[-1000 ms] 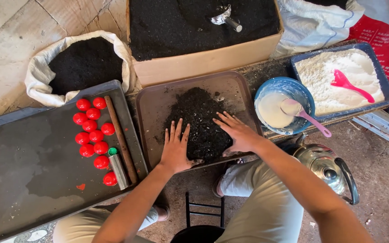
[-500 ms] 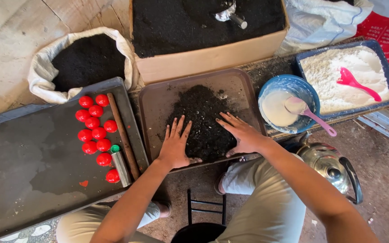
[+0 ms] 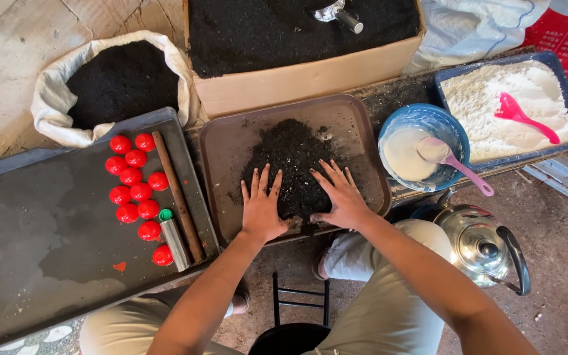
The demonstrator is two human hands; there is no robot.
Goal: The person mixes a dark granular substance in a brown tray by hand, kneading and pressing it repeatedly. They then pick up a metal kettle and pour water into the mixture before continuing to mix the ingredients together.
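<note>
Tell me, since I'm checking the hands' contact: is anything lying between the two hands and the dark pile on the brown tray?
Nothing visible does. The left hand and the right hand both lie flat, fingers spread, directly on the near side of the dark pile on the brown tray. No tool or cover lies between.

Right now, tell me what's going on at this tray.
A seated person presses both hands flat on a heap of black powder on a brown tray: left hand and right hand, fingers spread. Red balls lie on the dark tray to the left; a blue bowl of white paste stands to the right.
</note>
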